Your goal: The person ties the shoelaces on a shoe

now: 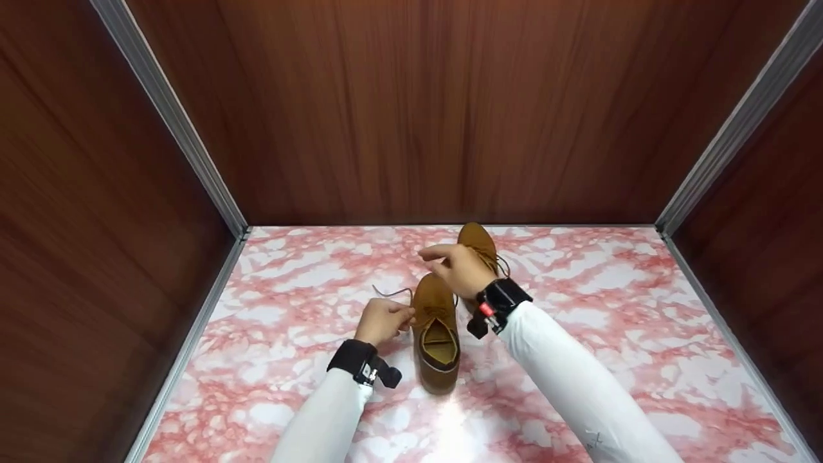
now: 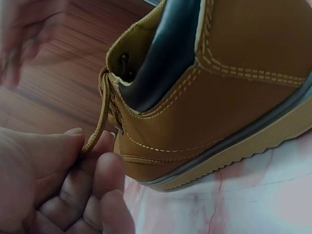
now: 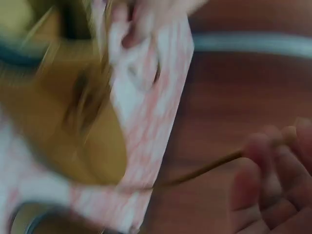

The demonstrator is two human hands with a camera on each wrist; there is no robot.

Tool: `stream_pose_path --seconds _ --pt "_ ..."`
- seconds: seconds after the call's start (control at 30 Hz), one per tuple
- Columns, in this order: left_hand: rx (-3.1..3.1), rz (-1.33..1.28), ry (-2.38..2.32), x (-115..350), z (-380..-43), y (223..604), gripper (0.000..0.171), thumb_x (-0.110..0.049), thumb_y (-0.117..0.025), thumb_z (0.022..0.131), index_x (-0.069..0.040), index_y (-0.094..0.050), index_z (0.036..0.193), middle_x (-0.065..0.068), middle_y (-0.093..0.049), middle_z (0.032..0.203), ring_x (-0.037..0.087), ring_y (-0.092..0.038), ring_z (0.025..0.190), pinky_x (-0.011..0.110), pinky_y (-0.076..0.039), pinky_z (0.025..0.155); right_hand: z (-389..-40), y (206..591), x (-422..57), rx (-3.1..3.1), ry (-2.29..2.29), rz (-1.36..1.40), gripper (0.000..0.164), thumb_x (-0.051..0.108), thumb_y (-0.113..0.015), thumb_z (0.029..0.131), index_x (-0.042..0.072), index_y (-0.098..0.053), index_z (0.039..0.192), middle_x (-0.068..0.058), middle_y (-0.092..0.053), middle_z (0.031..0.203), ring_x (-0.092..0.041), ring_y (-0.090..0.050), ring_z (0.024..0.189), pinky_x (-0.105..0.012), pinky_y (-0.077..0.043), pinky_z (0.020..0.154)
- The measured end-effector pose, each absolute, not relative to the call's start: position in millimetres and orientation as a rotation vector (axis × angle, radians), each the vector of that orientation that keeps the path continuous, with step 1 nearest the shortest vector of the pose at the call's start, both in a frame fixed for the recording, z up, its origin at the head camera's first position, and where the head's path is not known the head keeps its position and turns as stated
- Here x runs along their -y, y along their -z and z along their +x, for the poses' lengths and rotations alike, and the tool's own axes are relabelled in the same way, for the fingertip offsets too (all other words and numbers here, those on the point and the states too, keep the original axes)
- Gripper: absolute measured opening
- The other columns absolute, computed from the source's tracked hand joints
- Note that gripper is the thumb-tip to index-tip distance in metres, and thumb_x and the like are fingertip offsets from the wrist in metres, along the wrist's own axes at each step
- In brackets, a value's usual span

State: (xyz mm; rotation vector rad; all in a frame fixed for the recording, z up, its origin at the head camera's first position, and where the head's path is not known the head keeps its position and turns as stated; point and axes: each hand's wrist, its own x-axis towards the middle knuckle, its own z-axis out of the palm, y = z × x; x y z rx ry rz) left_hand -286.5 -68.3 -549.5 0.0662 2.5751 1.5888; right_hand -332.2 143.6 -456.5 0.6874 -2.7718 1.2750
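A tan leather ankle shoe [image 1: 432, 294] stands upright, its toe pointing away and its dark-lined opening toward me. In the head view, my left hand [image 1: 384, 321] is at the shoe's left side. The left wrist view has it pinching a brown shoelace [image 2: 103, 114] between thumb and fingers, close to the eyelets. My right hand [image 1: 466, 271] is raised above the shoe's toe, to the right. A stretch of lace [image 3: 204, 170] runs taut from the shoe to its fingertips, which hold it; motion blurs that view.
A matching tan shoe [image 1: 474, 238] stands farther back on the right, partly hidden by my right hand. A loose lace end [image 1: 392, 294] lies left of the near shoe. The red-and-white marbled tabletop [image 1: 289, 321] meets brown wood-grain panels [image 1: 398, 128] edged with metal strips.
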Motion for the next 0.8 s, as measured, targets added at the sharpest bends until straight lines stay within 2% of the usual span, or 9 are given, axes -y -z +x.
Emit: stream_pose_path --seconds 0.1,0.3,0.43,0.57,0.8 --pt "-2.575 0.061 -1.606 65.4 -288.0 550.4 0.019 -0.019 -0.073 0.097 -0.003 -0.083 0.097 0.013 -0.081 0.084 0.013 -0.070 0.065 0.018 -0.049 0.054 -327.8 459.8 -142.6 2.771 -1.226 0.735 0.029 0.012 -0.066 0.102 0.007 -0.072 0.130 -0.014 -0.073 0.132 -0.027 -0.073 0.093 -0.035 -0.058 0.087" --pt "-2.489 -0.080 -1.654 66.3 -288.8 553.9 0.017 -0.020 -0.076 0.095 -0.004 -0.082 0.093 0.011 -0.081 0.083 0.014 -0.072 0.065 0.021 -0.052 0.053 -321.9 478.4 -165.2 2.756 -1.167 0.664 0.013 0.006 -0.069 0.098 0.004 -0.076 0.109 -0.013 -0.077 0.107 -0.022 -0.069 0.092 -0.035 -0.054 0.084" --pt "-2.429 -0.149 -1.669 69.5 -289.1 557.2 0.024 -0.024 -0.074 0.096 -0.001 -0.081 0.093 0.006 -0.080 0.079 0.015 -0.074 0.065 0.031 -0.062 0.063 -315.3 489.0 -168.7 2.819 -1.151 0.707 0.009 0.009 -0.071 0.097 0.005 -0.077 0.104 -0.010 -0.076 0.097 -0.017 -0.066 0.086 -0.033 -0.054 0.081" --pt "-2.406 -0.171 -1.681 70.4 -290.2 559.0 0.029 -0.024 -0.071 0.097 0.003 -0.080 0.090 0.002 -0.077 0.072 0.011 -0.070 0.060 0.038 -0.065 0.069 -306.1 497.7 -160.5 2.915 -1.073 0.857 0.012 0.015 -0.073 0.097 0.008 -0.078 0.105 -0.006 -0.078 0.096 -0.015 -0.069 0.085 -0.032 -0.057 0.079" --pt "-2.348 -0.151 -1.765 66.5 -293.6 557.7 0.025 -0.017 -0.068 0.097 0.003 -0.076 0.083 -0.003 -0.067 0.063 0.008 -0.063 0.055 0.025 -0.058 0.059 -295.0 510.1 -143.8 2.960 -0.842 1.140 0.019 0.016 -0.069 0.099 0.009 -0.079 0.113 -0.004 -0.081 0.108 -0.021 -0.075 0.100 -0.039 -0.060 0.090"
